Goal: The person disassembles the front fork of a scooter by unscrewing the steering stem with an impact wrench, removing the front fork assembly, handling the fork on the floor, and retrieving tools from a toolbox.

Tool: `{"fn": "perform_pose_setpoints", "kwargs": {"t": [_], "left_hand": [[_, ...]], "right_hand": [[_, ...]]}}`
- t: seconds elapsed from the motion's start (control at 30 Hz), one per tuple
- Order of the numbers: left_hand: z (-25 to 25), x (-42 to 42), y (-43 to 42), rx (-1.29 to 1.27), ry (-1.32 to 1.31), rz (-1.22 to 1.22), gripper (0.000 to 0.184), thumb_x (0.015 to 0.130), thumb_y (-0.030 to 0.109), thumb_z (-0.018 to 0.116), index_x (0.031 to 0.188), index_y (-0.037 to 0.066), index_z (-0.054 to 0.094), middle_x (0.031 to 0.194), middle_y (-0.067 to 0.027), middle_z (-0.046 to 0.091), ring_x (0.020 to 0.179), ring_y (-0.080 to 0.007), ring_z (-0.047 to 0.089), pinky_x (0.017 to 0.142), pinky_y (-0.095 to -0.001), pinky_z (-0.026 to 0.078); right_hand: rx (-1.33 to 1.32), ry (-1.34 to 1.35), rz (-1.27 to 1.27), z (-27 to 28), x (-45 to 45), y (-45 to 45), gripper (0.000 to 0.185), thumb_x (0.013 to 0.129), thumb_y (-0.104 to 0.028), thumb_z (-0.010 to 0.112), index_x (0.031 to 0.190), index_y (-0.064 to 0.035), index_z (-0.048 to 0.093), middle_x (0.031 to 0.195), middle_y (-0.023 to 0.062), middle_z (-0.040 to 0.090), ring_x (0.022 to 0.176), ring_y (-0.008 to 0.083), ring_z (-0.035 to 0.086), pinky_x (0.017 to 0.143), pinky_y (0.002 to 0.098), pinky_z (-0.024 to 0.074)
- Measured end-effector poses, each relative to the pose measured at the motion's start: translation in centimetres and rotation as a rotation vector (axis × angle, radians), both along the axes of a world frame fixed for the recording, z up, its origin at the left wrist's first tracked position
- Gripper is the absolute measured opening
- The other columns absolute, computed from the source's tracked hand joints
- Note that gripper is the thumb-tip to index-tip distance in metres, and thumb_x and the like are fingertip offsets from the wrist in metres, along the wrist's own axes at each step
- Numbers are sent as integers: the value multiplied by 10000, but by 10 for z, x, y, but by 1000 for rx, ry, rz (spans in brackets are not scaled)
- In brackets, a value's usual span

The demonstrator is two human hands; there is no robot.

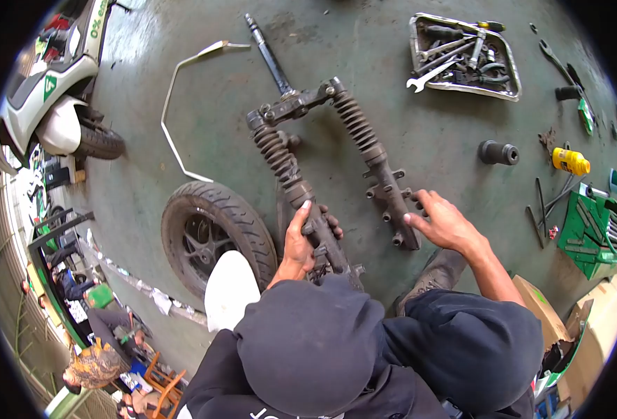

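Touching both fork legs [391, 199], the hands [297, 244] curl partway.

The head view looks steeply down from the person's head, facing forward over the nearby left hand [300, 242] and right hand [446, 222], its round, wide field reaching across the floor [385, 63] beyond.

Ribbed, dull metal coils wrap the grimy fork [294, 105] at twelve o'clock; matt, grooved rubber covers the tire [249, 220] at nine, and glossy plastic the yellow bottle [571, 161] at two.
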State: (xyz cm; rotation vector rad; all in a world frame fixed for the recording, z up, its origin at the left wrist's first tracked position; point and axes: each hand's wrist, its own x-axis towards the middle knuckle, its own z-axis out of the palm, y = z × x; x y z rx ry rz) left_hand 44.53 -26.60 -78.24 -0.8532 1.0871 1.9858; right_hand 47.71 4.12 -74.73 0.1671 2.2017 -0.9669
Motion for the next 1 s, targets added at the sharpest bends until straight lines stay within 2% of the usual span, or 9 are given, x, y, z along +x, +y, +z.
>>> {"fn": "perform_pose_setpoints", "kwargs": {"t": [0.13, 0.33, 0.43, 0.47, 0.8, 0.87, 1.0], "left_hand": [[-28, 10, -15, -47, 12, 86, 433, 981, 448, 533, 1120, 39, 558, 917, -135, 652, 806, -270, 667, 782, -428, 568], [-29, 13, -16, -128, 89, 91, 444, 991, 429, 561, 1159, 18, 565, 952, -125, 651, 850, -266, 691, 744, -410, 587], [-26, 11, -14, -179, 77, 71, 454, 987, 434, 571, 1154, 12, 575, 956, -128, 656, 854, -265, 697, 733, -403, 591], [-24, 10, -13, -192, 77, 72, 463, 985, 438, 576, 1154, 7, 580, 958, -131, 657, 856, -266, 702, 729, -393, 594], [-26, 13, -13, -183, 74, 95, 428, 983, 415, 583, 1141, 17, 577, 956, -127, 658, 840, -251, 702, 711, -383, 588], [-23, 11, -11, -163, 73, 117, 391, 981, 384, 597, 1118, 19, 567, 939, -126, 662, 808, -237, 701, 675, -366, 583], [-26, 12, -11, -185, 76, 98, 416, 984, 400, 588, 1138, 14, 569, 951, -128, 659, 836, -245, 699, 699, -376, 587]], "right_hand": [[25, -47, -29, -11, 3, 1, 488, 951, -365, 604, 1225, 24, 497, 1164, 273, 564, 1107, 426, 560, 940, 487, 449], [31, -155, -59, -54, 20, 0, 483, 938, -359, 626, 1192, 40, 532, 1142, 288, 617, 1082, 411, 611, 928, 471, 475], [-139, -284, -175, -66, 30, -5, 472, 923, -363, 642, 1161, 37, 566, 1097, 286, 651, 1065, 388, 638, 922, 446, 487], [-148, -294, -204, -72, 34, -6, 471, 910, -361, 659, 1154, 34, 581, 1075, 275, 669, 1054, 356, 652, 926, 426, 486], [-231, -323, -343, -89, 48, -3, 592, 862, -390, 712, 1225, 50, 554, 1117, 205, 666, 1037, 280, 655, 934, 391, 498], [-216, -324, -332, -88, 47, -4, 599, 857, -398, 714, 1223, 49, 554, 1113, 204, 668, 1030, 278, 656, 932, 392, 501], [-214, -268, -324, -85, 46, -5, 606, 849, -430, 716, 1186, 49, 558, 1074, 202, 674, 985, 275, 659, 896, 393, 508]]}}
